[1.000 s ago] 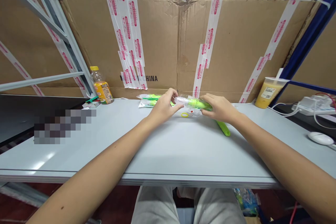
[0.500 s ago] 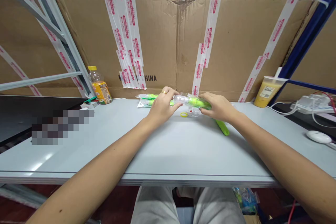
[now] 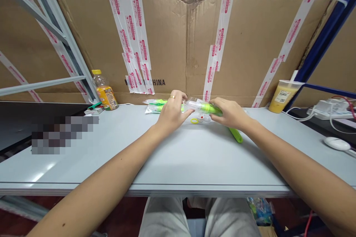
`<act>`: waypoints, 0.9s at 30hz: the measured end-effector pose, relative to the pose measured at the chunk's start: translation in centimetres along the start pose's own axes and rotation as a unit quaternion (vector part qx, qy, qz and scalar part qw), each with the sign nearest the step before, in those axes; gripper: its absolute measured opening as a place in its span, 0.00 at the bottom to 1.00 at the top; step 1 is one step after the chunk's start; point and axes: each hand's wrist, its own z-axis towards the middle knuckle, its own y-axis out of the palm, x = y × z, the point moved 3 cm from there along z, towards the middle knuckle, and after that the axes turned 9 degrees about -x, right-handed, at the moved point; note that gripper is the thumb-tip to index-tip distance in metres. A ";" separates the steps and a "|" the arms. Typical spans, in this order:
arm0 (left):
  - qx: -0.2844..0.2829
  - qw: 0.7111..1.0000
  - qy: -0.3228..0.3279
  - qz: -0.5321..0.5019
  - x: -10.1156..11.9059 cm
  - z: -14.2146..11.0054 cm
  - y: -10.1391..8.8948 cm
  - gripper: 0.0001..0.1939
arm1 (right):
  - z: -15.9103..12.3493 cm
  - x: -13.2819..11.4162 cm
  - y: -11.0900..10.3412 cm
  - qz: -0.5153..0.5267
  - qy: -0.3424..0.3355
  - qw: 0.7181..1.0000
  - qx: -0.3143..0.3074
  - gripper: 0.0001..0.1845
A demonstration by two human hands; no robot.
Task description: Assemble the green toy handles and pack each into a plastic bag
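Observation:
A clear-and-green plastic tube (image 3: 204, 107) lies across the back of the table, partly covered by my hands. My left hand (image 3: 171, 113), with a ring on one finger, curls over its left end, thumb pointing right. Around the green right end close the fingers of my right hand (image 3: 229, 113). Green-and-clear packets (image 3: 151, 108) in plastic film stick out left of my left hand. Just below the tube are a yellow ring (image 3: 194, 121) and small clear round pieces (image 3: 205, 119), one with a red spot. A green stick (image 3: 236, 135) extends from beneath my right hand.
Cardboard (image 3: 164, 44) walls off the table's back. A yellow-capped bottle (image 3: 107, 94) stands at back left, a cup of yellow drink (image 3: 283, 96) at back right. Farther right are a white mouse (image 3: 337, 143) and a power strip (image 3: 330, 109) with cables.
The view has shifted very slightly. Both hands stay at the tube, with only small finger movements, and the loose pieces remain in place.

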 end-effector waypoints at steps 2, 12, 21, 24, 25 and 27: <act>0.004 1.000 -0.001 -0.015 -0.1 0.0 0.0 0.19 | 0.0 0.0 -0.1 0.001 0.002 1.000 0.011 0.20; -0.008 0.998 0.013 -0.062 -0.6 0.1 0.2 0.13 | -0.1 0.3 -0.1 -0.004 0.006 1.000 0.024 0.19; -0.042 0.997 0.015 -0.070 -1.3 0.3 0.2 0.10 | -0.2 0.0 0.1 -0.043 -0.004 0.999 0.004 0.18; -0.060 0.995 0.018 -0.079 -1.4 0.3 0.2 0.10 | -0.2 0.0 0.2 -0.049 -0.005 0.999 -0.003 0.18; -0.067 0.994 0.022 -0.081 -1.4 0.3 0.3 0.10 | -0.2 0.0 0.2 -0.050 -0.006 0.999 -0.003 0.18; -0.086 0.992 0.031 -0.084 -1.5 0.3 0.4 0.10 | -0.2 0.0 0.3 -0.052 -0.010 0.999 -0.003 0.18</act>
